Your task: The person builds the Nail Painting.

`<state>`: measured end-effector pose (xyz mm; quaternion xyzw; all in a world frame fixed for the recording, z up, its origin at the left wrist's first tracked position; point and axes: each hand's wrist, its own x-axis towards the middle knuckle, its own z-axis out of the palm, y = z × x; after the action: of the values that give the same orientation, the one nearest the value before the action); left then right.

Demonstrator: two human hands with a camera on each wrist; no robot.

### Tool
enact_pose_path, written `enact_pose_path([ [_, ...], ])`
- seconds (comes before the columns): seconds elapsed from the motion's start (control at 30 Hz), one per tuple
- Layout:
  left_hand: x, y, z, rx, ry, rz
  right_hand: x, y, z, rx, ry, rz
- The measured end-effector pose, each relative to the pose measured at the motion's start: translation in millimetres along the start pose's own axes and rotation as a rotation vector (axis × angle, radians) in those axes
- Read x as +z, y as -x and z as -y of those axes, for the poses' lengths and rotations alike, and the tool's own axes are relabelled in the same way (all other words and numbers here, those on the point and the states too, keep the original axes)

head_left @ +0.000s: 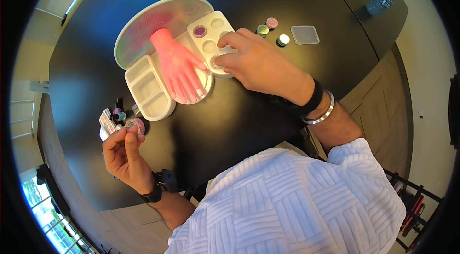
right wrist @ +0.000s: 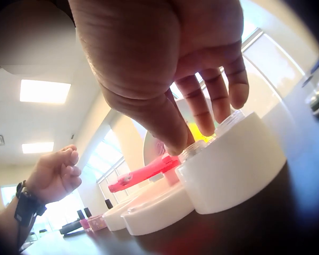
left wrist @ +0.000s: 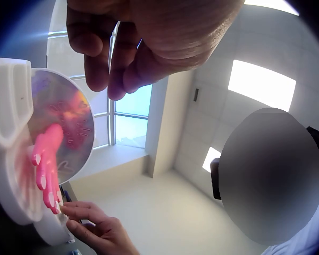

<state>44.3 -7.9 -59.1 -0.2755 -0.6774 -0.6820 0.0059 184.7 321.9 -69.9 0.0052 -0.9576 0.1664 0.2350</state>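
My right hand reaches over a white tray with round wells. Its thumb and index finger pinch at the rim of a small clear jar seated in the near well; the other fingers spread over neighbouring wells. A jar of purple glitter sits in another well. Left of this tray, a pink model hand with pale nails lies palm down on the white stand. My left hand is raised at the left, fingers loosely curled with nothing visible between them, overlapping a pink roll in the head view.
An oval iridescent panel stands behind the model hand. A white compartment tray is at its left. Nail polish bottles lie farther left. Several small jars, a clear lid and a water bottle are to the right.
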Motion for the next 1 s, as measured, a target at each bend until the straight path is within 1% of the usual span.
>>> enact_pose_path([
  [0.07, -4, 0, 1, -0.007, -0.004, 0.001, -6, 5, -11, -0.019, -0.045, -0.022],
  [0.13, -7, 3, 3, -0.022, -0.014, -0.013, -22, 13, -24, 0.112, -0.029, -0.109],
  [0.17, -9, 4, 5, -0.036, -0.028, -0.025, -32, 16, -31, 0.109, -0.032, -0.103],
  [0.23, -13, 4, 6, -0.048, -0.041, -0.035, -52, 25, -44, 0.323, 0.039, -0.08],
  [0.27, -14, 3, 6, -0.047, -0.055, -0.04, -57, 31, -50, 0.323, 0.04, -0.08],
  [0.33, -15, 3, 6, -0.045, -0.066, -0.047, -63, 40, -59, 0.446, 0.073, -0.021],
  [0.37, -14, 3, 6, -0.047, -0.066, -0.059, -64, 43, -61, 0.442, 0.074, -0.02],
  [0.43, -13, 4, 6, -0.05, -0.067, -0.073, -62, 48, -62, 0.516, 0.138, 0.045],
  [0.5, -11, 4, 2, -0.05, -0.053, -0.04, -58, 52, -66, 0.514, 0.122, 0.047],
  [0.57, -11, 4, 2, -0.048, -0.054, -0.037, -53, 53, -70, 0.514, 0.106, 0.045],
  [0.67, -11, 3, -1, -0.042, -0.039, -0.046, -50, 52, -72, 0.516, 0.108, 0.089],
  [0.77, -12, 3, -4, -0.04, -0.025, -0.065, -51, 43, -63, 0.475, 0.101, 0.07],
  [0.83, -13, 5, -4, -0.044, -0.024, -0.069, -54, 31, -54, 0.451, 0.021, 0.004],
  [0.87, -13, 6, -3, -0.046, -0.032, -0.071, -55, 23, -48, 0.45, 0.022, 0.003],
  [0.93, -13, 6, -2, -0.05, -0.041, -0.069, -54, 6, -37, 0.327, -0.161, -0.061],
  [0.97, -13, 7, -2, -0.05, -0.054, -0.054, -49, 2, -37, 0.33, -0.16, -0.064],
  [1.0, -13, 7, -2, -0.049, -0.065, -0.041, -42, -2, -40, 0.253, -0.169, -0.061],
])
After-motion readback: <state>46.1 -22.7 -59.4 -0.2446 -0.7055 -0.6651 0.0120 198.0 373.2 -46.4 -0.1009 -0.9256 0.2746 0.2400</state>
